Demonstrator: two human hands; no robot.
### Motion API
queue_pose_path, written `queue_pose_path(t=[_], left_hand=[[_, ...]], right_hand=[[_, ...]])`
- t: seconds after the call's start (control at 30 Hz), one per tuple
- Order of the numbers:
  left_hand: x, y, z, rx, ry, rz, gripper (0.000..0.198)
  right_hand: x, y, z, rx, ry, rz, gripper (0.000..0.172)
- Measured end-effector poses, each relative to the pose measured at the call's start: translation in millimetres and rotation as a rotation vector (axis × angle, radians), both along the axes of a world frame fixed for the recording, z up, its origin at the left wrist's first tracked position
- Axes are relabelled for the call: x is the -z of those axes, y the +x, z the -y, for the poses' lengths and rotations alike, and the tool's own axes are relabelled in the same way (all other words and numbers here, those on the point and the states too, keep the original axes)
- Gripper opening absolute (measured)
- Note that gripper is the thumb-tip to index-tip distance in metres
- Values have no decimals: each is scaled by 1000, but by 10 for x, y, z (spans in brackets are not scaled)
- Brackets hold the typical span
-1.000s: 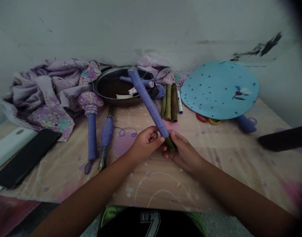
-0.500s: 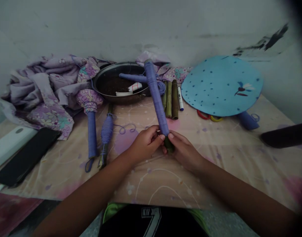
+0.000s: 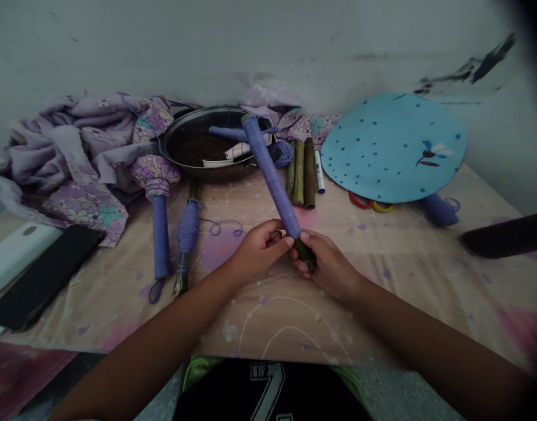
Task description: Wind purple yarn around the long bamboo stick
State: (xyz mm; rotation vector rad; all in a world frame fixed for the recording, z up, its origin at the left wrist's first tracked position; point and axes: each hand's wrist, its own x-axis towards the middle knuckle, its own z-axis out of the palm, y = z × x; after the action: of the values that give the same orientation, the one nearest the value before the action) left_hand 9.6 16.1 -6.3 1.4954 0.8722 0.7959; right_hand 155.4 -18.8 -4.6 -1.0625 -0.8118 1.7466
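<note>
A green stick wrapped in purple cord [image 3: 272, 175] tilts up and away to the left, its bare green end toward me. My left hand [image 3: 264, 248] pinches the wrap's lower edge from the left, thumb on the stick. From the right, my right hand [image 3: 325, 257] closes round the same lower end, thumb along the cord's edge. Other fingers are partly hidden behind the stick. Beyond its upper end lies a ball of purple cord [image 3: 282, 153]. On the table to the left are a purple handle with a floral cloth head [image 3: 161, 234] and a cord-wound stick [image 3: 188, 231].
Behind stands a dark pan [image 3: 181, 161] with a purple stick in it. Several green stalks [image 3: 299, 175] and a marker [image 3: 319, 172] lie near a blue dotted disc [image 3: 395, 149], scissors [image 3: 360, 200] under it. Left are crumpled cloth [image 3: 75, 146] and a black phone [image 3: 44, 278].
The wrapped stick's far end has swung left and its near end right, so it leans more. Both hands keep hold of it, and the view has shifted slightly.
</note>
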Motion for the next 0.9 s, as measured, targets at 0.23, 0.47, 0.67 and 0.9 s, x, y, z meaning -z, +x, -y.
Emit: queue_pose_path(t=[0.23,0.47,0.67,0.9], left_hand=[[-15,8,13,-54,52,26,23],[-7,11,26,-147,116,-11,25],[2,-1,45,-204,136,87,27],[-6,32,35,-30,-233,285,45]], right_hand=[[9,-9,-18,-29,-1,-45,22],[-9,-10,-11,-25,2,-91,26],[28,5,5,-26,82,-187,24],[48,30,-26,-93,29,-297,21]])
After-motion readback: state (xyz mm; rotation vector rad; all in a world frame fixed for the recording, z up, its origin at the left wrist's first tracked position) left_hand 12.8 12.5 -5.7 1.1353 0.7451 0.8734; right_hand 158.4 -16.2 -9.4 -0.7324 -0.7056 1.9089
